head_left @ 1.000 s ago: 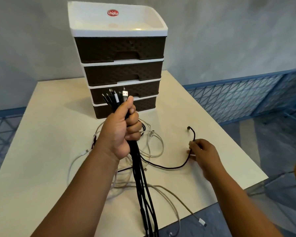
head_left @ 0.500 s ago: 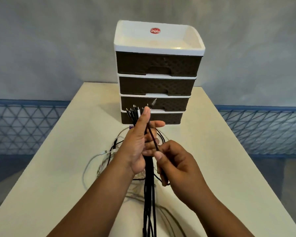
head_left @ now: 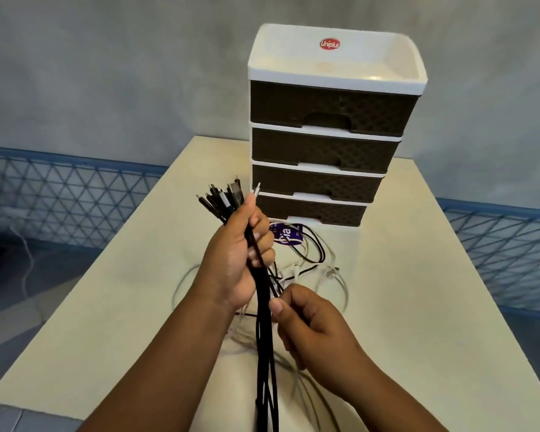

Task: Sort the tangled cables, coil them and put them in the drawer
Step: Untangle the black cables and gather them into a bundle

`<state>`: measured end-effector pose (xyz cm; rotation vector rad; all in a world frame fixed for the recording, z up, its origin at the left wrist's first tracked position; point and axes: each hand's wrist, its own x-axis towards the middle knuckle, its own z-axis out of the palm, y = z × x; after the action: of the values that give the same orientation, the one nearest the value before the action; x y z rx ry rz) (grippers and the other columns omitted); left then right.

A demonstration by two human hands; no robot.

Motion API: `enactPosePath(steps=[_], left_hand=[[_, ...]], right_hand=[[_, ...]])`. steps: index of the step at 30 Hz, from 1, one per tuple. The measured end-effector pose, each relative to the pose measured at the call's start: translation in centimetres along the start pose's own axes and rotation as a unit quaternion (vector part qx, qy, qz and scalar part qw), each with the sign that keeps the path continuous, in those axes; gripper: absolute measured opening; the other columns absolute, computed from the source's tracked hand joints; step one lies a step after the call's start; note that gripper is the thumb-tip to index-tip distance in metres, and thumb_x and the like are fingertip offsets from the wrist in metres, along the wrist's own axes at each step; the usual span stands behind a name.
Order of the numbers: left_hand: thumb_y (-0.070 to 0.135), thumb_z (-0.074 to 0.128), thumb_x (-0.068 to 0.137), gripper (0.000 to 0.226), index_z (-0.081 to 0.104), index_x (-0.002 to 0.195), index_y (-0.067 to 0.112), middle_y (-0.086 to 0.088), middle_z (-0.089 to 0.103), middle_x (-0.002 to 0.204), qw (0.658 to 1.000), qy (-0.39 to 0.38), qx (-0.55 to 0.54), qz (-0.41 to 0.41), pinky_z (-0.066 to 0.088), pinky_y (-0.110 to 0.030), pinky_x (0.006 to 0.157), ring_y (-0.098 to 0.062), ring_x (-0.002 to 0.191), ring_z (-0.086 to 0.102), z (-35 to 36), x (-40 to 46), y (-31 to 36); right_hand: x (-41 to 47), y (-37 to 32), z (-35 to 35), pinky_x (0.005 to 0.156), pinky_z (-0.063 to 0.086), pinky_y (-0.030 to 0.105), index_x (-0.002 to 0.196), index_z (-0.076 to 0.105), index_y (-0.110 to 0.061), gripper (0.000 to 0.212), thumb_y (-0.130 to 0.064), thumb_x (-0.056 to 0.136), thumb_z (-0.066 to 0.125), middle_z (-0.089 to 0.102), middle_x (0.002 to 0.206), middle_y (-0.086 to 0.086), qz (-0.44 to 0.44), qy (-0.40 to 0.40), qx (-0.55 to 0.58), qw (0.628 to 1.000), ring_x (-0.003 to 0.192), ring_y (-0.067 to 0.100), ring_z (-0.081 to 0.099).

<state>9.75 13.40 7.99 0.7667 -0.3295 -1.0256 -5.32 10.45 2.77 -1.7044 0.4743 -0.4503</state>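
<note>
Black cables [head_left: 264, 322] bunch in the gripping left hand [head_left: 236, 260] before the drawer unit [head_left: 325, 145]; right hand [head_left: 309, 322] pinches one.

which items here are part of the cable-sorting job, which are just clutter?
Job:
- black cables, bundled in left hand
- right hand, pinching a strand
- loose white cables on table
- drawer unit, drawers closed

Lying about:
- purple label among the cables
- blue fence
</note>
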Motion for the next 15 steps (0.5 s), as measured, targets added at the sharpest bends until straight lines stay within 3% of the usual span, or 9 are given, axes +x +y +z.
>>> enactPosePath(steps=[3,7,11,14,15], left_hand=[[0.04,0.048,0.098,0.038,0.041,0.066,0.021,0.005,0.038,0.061,0.998,0.009,-0.054,0.038,0.03,-0.015,0.044,-0.004,0.046,0.033,-1.0,0.1,1.3],[0.042,0.047,0.097,0.037,0.041,0.067,0.021,0.008,0.04,0.054,0.993,0.007,-0.102,0.064,0.055,-0.022,0.064,-0.007,0.065,0.062,-2.3,-0.1,3.1],[0.047,0.037,0.102,0.043,0.041,0.068,0.022,0.008,0.034,0.047,0.989,-0.073,-0.122,0.047,0.033,-0.009,0.036,-0.002,0.039,0.036,-3.7,-0.4,5.0],[0.046,0.037,0.102,0.042,0.04,0.067,0.022,0.008,0.031,0.045,0.992,-0.069,-0.092,0.06,0.024,-0.011,0.032,-0.003,0.036,0.029,-4.3,-0.3,5.8],[0.046,0.039,0.101,0.041,0.04,0.067,0.023,0.008,0.03,0.045,0.993,-0.061,-0.081,0.06,0.023,-0.011,0.032,-0.003,0.035,0.026,-4.3,-0.3,6.0]], right_hand=[[-0.3,1.9,0.2,0.052,0.034,0.02,0.072,0.055,-0.023,0.035,-0.052,0.091,0.051,0.048,0.053,-0.012,0.003,-0.054,-0.041,0.998,0.048,0.003,0.044],[-0.8,5.7,-1.4,0.065,0.043,0.031,0.075,0.052,-0.023,0.033,-0.052,0.092,0.049,0.053,0.07,-0.01,-0.042,-0.074,-0.264,0.961,0.07,0.008,0.051],[-0.4,8.7,-4.3,0.078,0.043,0.029,0.084,0.063,-0.017,0.02,-0.032,0.093,0.052,0.055,0.091,-0.004,-0.1,0.013,-0.4,0.911,0.09,0.016,0.051],[1.1,7.6,-6.4,0.068,0.043,0.032,0.086,0.066,-0.017,0.02,-0.026,0.096,0.052,0.059,0.083,0.001,-0.048,0.158,-0.41,0.897,0.08,0.025,0.059],[1.9,6.4,-7.0,0.065,0.042,0.032,0.083,0.065,-0.02,0.02,-0.023,0.098,0.053,0.062,0.076,0.0,-0.011,0.199,-0.357,0.913,0.074,0.024,0.061]])
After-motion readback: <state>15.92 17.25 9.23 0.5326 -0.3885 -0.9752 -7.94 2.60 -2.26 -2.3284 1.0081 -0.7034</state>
